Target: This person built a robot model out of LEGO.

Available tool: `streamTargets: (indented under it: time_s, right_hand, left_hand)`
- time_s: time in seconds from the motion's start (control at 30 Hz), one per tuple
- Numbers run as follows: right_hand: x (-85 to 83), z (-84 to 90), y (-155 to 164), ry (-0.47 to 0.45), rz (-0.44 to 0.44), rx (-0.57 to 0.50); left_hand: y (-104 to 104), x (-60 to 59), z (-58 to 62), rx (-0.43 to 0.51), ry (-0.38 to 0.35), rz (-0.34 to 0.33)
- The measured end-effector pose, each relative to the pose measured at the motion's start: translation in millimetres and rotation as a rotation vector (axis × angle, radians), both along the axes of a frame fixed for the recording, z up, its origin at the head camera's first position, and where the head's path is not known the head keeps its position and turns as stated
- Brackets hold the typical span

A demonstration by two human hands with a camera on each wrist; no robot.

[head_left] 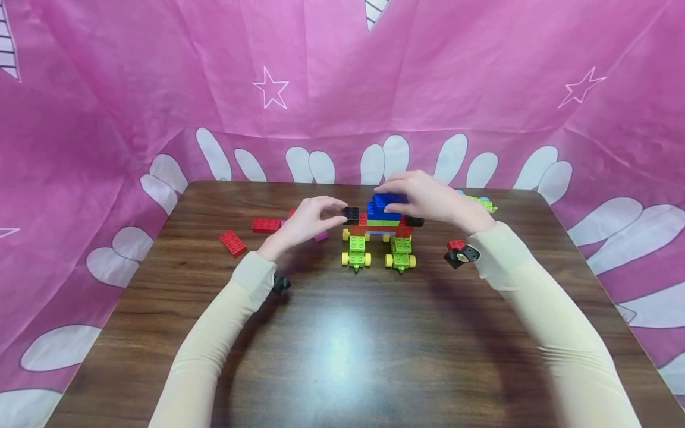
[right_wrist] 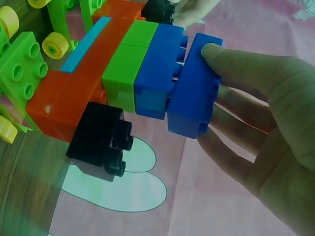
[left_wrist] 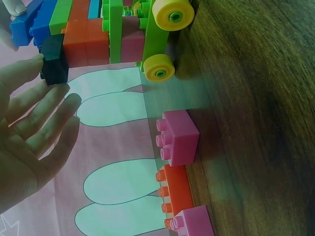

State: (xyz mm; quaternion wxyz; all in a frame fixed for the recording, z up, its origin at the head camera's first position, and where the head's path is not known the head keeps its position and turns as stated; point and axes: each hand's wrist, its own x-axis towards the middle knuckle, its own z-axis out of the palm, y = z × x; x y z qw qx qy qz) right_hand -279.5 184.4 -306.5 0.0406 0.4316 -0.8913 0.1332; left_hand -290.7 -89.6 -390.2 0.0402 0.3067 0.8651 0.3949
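Blue plastic top brick (head_left: 386,201) pinched in right hand (head_left: 428,199), on wheeled brick model (head_left: 381,233) near brown wooden table's (head_left: 342,333) far edge. Left hand (head_left: 307,221) pinches black brick (head_left: 350,214). Two red bricks (head_left: 232,242) toward left edge.

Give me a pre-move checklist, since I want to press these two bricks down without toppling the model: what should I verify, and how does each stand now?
1. Left hand pinches the black brick at the model's end: ok.
2. Right hand holds the blue brick on the stack's top: ok.
3. Blue brick fully seated: not ok; the right wrist view shows a gap with studs visible.
4. Both green wheeled bases rest on the table: ok.
5. Black brick's studs aligned with the orange layer: cannot tell.
6. Loose red bricks lie apart from the model: ok.
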Motion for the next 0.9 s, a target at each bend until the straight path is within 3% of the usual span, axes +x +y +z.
streamTargets:
  time_s: [0.9]
  right_hand:
    - [-5.9, -5.4, -11.0, 0.001, -0.027, 0.045]
  left_hand:
    - [-0.7, -2.4, -1.6, 0.002, 0.002, -0.004]
